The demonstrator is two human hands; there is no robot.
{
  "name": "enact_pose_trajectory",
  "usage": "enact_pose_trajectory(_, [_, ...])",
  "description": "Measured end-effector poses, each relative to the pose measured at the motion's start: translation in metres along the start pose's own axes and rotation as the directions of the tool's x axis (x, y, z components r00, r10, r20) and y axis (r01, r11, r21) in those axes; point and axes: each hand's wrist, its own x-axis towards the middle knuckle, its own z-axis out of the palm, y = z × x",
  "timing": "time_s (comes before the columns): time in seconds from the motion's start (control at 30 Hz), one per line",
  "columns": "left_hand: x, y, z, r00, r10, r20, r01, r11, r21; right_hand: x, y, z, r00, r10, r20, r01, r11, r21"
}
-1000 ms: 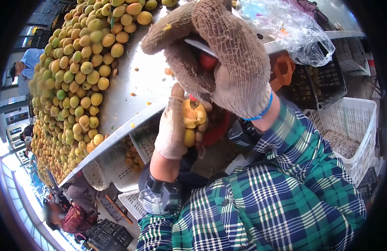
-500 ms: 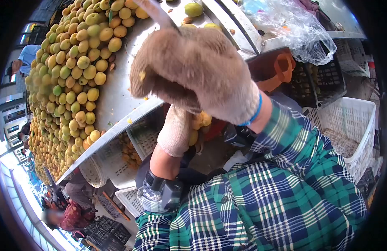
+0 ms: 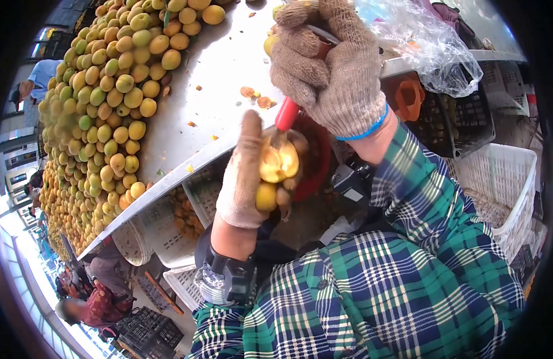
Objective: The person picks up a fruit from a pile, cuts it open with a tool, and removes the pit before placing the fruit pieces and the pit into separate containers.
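The left hand [image 3: 243, 179], in a knit glove, is clamped round a cut fruit [image 3: 278, 161], just off the near edge of the worktop [image 3: 211, 90]. The fruit's yellow flesh faces up, and a second yellow piece [image 3: 266, 196] sits lower in the same grip. The right hand [image 3: 333, 72], gloved too, is closed on a tool with a red handle [image 3: 286, 113]. It hangs over the worktop's near edge, and the tool's lower end meets the cut fruit. The hands are apart, joined only by tool and fruit.

A red bowl [image 3: 317, 161] sits below the worktop's edge, behind the fruit. On the worktop's far side lies a big pile of yellow and green fruit [image 3: 103, 107]. Small orange scraps [image 3: 255, 96] lie on the bare steel near the right hand. A clear plastic bag [image 3: 426, 42] rests at the worktop's right end. Below that end stand a black crate [image 3: 462, 119] and, further right, a white crate [image 3: 503, 179]. White baskets [image 3: 163, 233] stand under the worktop's near edge.
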Motion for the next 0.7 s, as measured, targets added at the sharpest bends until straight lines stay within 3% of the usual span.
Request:
enact_pose_trajectory(0.07, [0.001, 0.0, -0.001, 0.998, 0.062, 0.033, -0.062, 0.998, -0.011, 0.004, 0.0, -0.001, 0.994, -0.093, -0.051, 0.089, 0.993, -0.071])
enact_pose_trajectory(0.13, [-0.004, -0.004, 0.007, 0.986, 0.15, -0.076, -0.151, 0.988, -0.005, 0.004, 0.0, 0.0, 0.995, -0.091, -0.051, 0.086, 0.992, -0.096])
enact_pose_trajectory(0.23, [-0.005, -0.02, 0.014, 0.943, 0.295, -0.154, -0.288, 0.955, 0.068, 0.002, 0.001, -0.002, 0.992, -0.12, 0.05, 0.125, 0.983, -0.136])
enact_pose_trajectory(0.33, [0.001, -0.03, 0.011, 0.913, 0.372, -0.17, -0.366, 0.928, 0.064, -0.002, 0.004, -0.001, 0.99, -0.129, -0.056, 0.126, 0.99, -0.059])
enact_pose_trajectory(0.4, [0.004, -0.033, 0.016, 0.851, 0.427, -0.306, -0.425, 0.902, 0.076, 0.003, 0.007, -0.004, 0.989, -0.115, 0.093, 0.129, 0.979, -0.156])
enact_pose_trajectory(0.47, [0.004, -0.029, 0.014, 0.852, 0.442, -0.282, -0.441, 0.895, 0.069, 0.001, 0.008, 0.0, 0.987, -0.11, 0.114, 0.125, 0.982, -0.143])
enact_pose_trajectory(0.53, [0.004, -0.026, 0.009, 0.862, 0.441, -0.25, -0.407, 0.896, 0.177, -0.005, 0.004, 0.029, 0.976, -0.087, -0.201, 0.048, 0.981, -0.189])
enact_pose_trajectory(0.57, [0.002, -0.022, 0.007, 0.885, 0.404, -0.232, -0.376, 0.913, 0.156, 0.0, 0.015, 0.001, 0.983, -0.172, 0.063, 0.183, 0.921, -0.344])
enact_pose_trajectory(0.6, [0.004, -0.021, 0.007, 0.885, 0.403, -0.233, -0.375, 0.914, 0.157, 0.001, 0.018, 0.001, 0.983, -0.171, 0.062, 0.182, 0.922, -0.343])
enact_pose_trajectory(0.7, [0.014, -0.019, 0.014, 0.847, 0.462, -0.263, -0.406, 0.881, 0.241, 0.002, 0.025, 0.002, 0.872, -0.293, -0.392, 0.212, 0.948, -0.236])
